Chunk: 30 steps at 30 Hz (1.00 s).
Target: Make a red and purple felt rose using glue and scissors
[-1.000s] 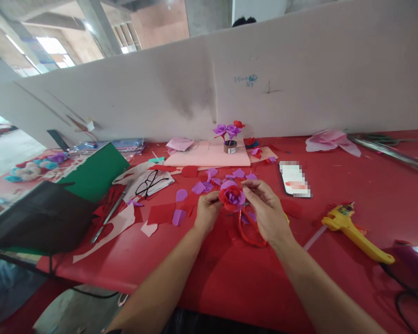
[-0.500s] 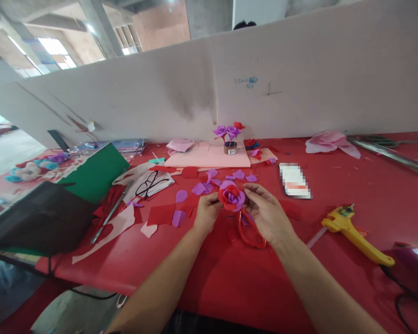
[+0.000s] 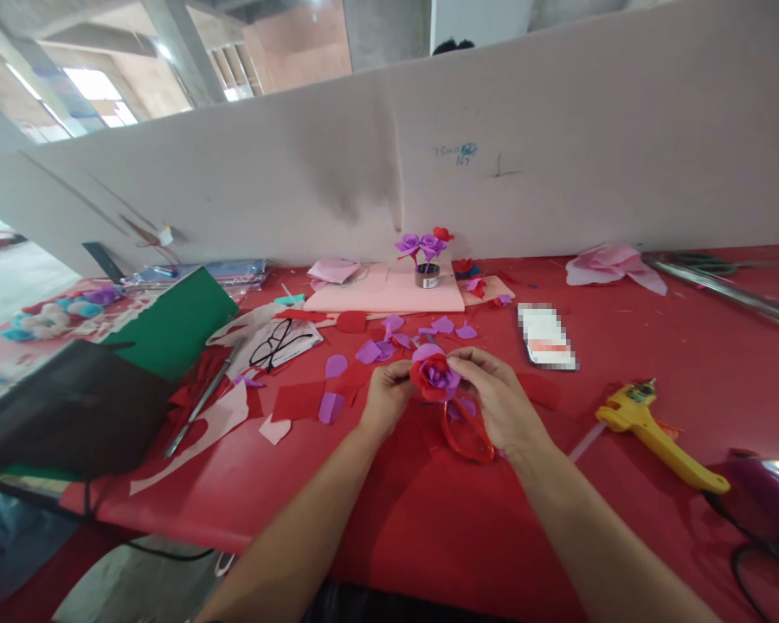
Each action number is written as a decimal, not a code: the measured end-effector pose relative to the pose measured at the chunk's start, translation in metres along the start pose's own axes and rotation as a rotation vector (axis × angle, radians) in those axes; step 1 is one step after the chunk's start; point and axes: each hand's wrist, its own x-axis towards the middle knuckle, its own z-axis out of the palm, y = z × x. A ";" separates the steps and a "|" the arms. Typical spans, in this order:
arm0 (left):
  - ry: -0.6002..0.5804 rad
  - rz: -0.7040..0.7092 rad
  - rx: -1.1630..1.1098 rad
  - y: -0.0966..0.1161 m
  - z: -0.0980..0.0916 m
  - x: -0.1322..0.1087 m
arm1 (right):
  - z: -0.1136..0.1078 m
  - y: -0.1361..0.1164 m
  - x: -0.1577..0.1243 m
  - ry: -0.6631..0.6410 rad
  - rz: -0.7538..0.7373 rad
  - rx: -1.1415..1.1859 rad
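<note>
A red and purple paper flower (image 3: 436, 374) is held up between my two hands, over the red table. My left hand (image 3: 388, 400) grips it from the left side, fingers closed at its edge. On the other side, my right hand (image 3: 490, 394) pinches the petals between thumb and fingers. Red-handled scissors (image 3: 467, 437) lie just below the flower, their blades partly hidden behind it. Loose purple petals (image 3: 370, 350) and red paper pieces (image 3: 299, 401) are scattered to the left and behind.
A yellow glue gun (image 3: 662, 437) with a cord lies at the right, near a phone (image 3: 546, 336). Finished paper flowers (image 3: 428, 246) stand in a small brown ring at the back. Eyeglasses (image 3: 279, 343), a metal rod (image 3: 201, 407) and a green sheet (image 3: 175, 320) are leftward. A white partition (image 3: 266, 173) borders the table.
The flower has tilted and turned slightly in my hands, with its red petals now more to the left. The whole view has shifted a little.
</note>
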 end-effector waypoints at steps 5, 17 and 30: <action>-0.021 0.019 0.022 0.000 0.000 0.000 | 0.002 0.005 0.004 0.047 0.108 0.133; -0.059 0.047 0.091 -0.004 -0.001 0.002 | -0.006 -0.002 0.002 -0.019 -0.272 -0.267; -0.100 0.107 0.172 -0.005 -0.005 0.002 | -0.006 -0.004 0.004 0.021 -0.189 -0.217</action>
